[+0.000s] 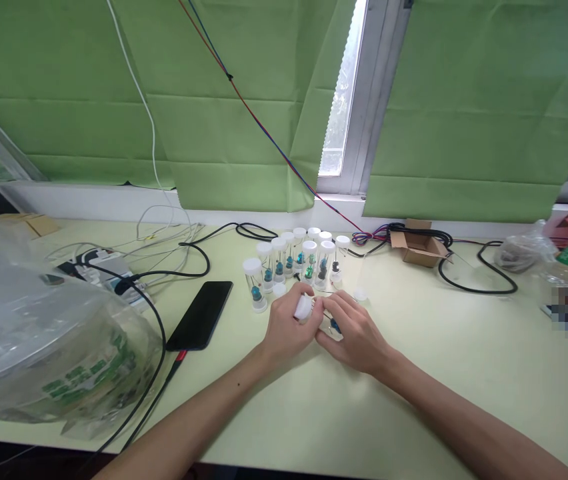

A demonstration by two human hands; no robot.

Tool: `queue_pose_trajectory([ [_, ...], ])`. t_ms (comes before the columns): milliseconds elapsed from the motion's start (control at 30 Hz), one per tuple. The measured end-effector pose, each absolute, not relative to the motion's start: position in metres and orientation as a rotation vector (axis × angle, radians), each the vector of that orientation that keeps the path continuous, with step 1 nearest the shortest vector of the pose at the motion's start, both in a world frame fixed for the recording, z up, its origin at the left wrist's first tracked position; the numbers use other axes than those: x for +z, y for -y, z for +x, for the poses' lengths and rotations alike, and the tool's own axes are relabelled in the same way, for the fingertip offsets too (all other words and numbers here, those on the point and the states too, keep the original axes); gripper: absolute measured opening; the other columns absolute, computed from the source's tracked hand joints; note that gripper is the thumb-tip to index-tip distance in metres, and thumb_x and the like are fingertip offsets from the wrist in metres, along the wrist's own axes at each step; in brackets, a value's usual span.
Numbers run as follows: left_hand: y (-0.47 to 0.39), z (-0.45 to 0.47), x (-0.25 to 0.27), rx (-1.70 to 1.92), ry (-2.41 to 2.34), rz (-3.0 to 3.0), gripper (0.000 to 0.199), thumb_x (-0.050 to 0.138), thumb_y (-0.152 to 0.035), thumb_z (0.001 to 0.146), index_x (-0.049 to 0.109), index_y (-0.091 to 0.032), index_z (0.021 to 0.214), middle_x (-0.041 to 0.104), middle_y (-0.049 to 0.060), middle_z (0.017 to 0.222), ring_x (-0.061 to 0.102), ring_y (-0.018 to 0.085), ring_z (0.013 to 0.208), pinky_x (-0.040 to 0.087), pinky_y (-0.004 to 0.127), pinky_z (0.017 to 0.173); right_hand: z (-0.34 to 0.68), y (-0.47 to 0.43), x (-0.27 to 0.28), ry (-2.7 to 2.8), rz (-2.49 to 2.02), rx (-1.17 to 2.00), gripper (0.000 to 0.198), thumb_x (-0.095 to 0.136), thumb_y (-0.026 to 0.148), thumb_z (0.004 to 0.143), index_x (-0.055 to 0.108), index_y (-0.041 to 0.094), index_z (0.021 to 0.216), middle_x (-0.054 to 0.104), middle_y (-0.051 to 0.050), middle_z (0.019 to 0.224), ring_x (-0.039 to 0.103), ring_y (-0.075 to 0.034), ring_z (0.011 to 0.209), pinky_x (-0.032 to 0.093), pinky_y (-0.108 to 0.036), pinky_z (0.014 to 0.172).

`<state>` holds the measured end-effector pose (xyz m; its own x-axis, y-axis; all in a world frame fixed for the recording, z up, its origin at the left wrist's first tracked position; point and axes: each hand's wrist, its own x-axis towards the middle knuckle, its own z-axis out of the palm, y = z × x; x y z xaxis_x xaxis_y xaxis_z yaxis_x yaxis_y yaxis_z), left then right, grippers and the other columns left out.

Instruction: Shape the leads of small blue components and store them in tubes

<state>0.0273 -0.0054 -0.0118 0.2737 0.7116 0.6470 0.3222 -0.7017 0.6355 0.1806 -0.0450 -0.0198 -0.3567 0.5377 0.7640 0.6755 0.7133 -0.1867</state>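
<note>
My left hand (287, 323) is closed on a clear tube with a white cap (303, 307), which sticks up between its thumb and fingers. Right beside it, my right hand (357, 333) bends its fingers around the other end of the tube. A small dark-blue piece (335, 325) with a thin stem shows between the two hands. What exactly the right fingertips pinch is partly hidden. Just beyond the hands, several clear tubes with white lids stand upright in a cluster, among them a nearer tube (256, 287) holding a blue piece.
To the left lie a black phone (201, 316) with a red-tipped cable and a large clear plastic bag (54, 340). An open cardboard box (419, 248) and black cables (484, 288) are at the back right. Green blinds (244, 133) hang behind the table (414, 427).
</note>
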Motion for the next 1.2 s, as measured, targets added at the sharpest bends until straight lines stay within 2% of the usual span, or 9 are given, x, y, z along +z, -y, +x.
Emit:
queue_pose_trajectory([
  [233,0.004,0.026,-0.021,1.402,-0.706,2.080,0.035,0.060,-0.034,0.084,0.046,-0.022,0.113,0.051,-0.005,0.073,0.042,0.008,0.053,0.034,0.019,0.045,0.181,0.045,-0.021,1.970,-0.911,-0.161,0.052,0.057,0.014,0.087,0.039,0.020,0.136,0.064,-0.010,0.100,0.058,-0.024,0.085,0.053,-0.039,0.071],
  [367,0.002,0.024,-0.026,1.457,-0.635,2.043,0.030,0.048,-0.032,0.093,0.042,-0.022,0.120,0.052,-0.003,0.077,0.045,0.009,0.055,0.039,0.022,0.052,0.182,0.043,-0.023,1.894,-0.940,-0.183,0.061,0.059,0.017,0.089,0.033,0.021,0.143,0.062,-0.008,0.093,0.058,-0.022,0.082,0.053,-0.036,0.068],
  [500,0.005,0.023,-0.023,1.516,-0.710,2.035,0.018,0.039,-0.033,0.098,0.048,-0.021,0.108,0.052,-0.001,0.074,0.047,0.011,0.059,0.039,0.024,0.056,0.183,0.042,-0.025,1.863,-0.997,-0.251,0.061,0.060,0.022,0.090,0.032,0.024,0.144,0.061,-0.005,0.087,0.057,-0.019,0.070,0.053,-0.033,0.063],
  [633,0.009,0.023,-0.020,1.488,-0.733,2.079,0.024,0.034,-0.032,0.100,0.048,-0.020,0.085,0.049,0.000,0.071,0.045,0.012,0.059,0.036,0.025,0.056,0.183,0.043,-0.024,1.834,-1.063,-0.295,0.056,0.060,0.026,0.091,0.035,0.024,0.141,0.056,0.000,0.072,0.052,-0.015,0.057,0.050,-0.029,0.054],
  [733,0.011,0.024,-0.020,1.454,-0.680,2.123,0.027,0.033,-0.028,0.100,0.044,-0.020,0.076,0.043,-0.002,0.064,0.040,0.011,0.055,0.032,0.026,0.053,0.184,0.045,-0.019,1.777,-1.090,-0.301,0.053,0.062,0.027,0.090,0.038,0.023,0.137,0.052,0.003,0.067,0.050,-0.014,0.053,0.048,-0.026,0.049],
  [867,0.011,0.024,-0.021,1.360,-0.610,2.219,0.029,0.034,-0.024,0.098,0.039,-0.021,0.069,0.034,-0.004,0.057,0.031,0.011,0.049,0.027,0.027,0.050,0.186,0.046,-0.008,1.703,-1.122,-0.269,0.051,0.062,0.028,0.089,0.040,0.023,0.134,0.054,0.004,0.066,0.051,-0.013,0.050,0.048,-0.026,0.049],
  [967,0.012,0.024,-0.022,1.280,-0.497,2.310,0.032,0.032,-0.022,0.097,0.038,-0.020,0.066,0.036,-0.003,0.056,0.032,0.011,0.049,0.027,0.028,0.050,0.189,0.045,0.000,1.661,-1.158,-0.217,0.050,0.061,0.029,0.089,0.040,0.023,0.134,0.062,0.000,0.075,0.053,-0.013,0.052,0.050,-0.026,0.051],
  [1100,0.018,0.028,-0.023,1.164,-0.388,2.437,0.028,0.043,-0.022,0.090,0.041,-0.020,0.063,0.042,-0.003,0.055,0.032,0.010,0.047,0.025,0.027,0.047,0.192,0.040,0.010,1.641,-1.183,-0.138,0.048,0.060,0.031,0.089,0.040,0.023,0.132,0.066,-0.003,0.086,0.054,-0.012,0.052,0.049,-0.026,0.050],
  [1200,0.024,0.032,-0.027,1.090,-0.333,2.505,0.021,0.054,-0.026,0.084,0.048,-0.019,0.065,0.046,-0.004,0.054,0.034,0.009,0.046,0.026,0.025,0.045,0.192,0.033,0.014,1.677,-1.225,-0.084,0.049,0.060,0.033,0.089,0.039,0.023,0.132,0.065,-0.001,0.081,0.054,-0.012,0.051,0.048,-0.026,0.051],
])
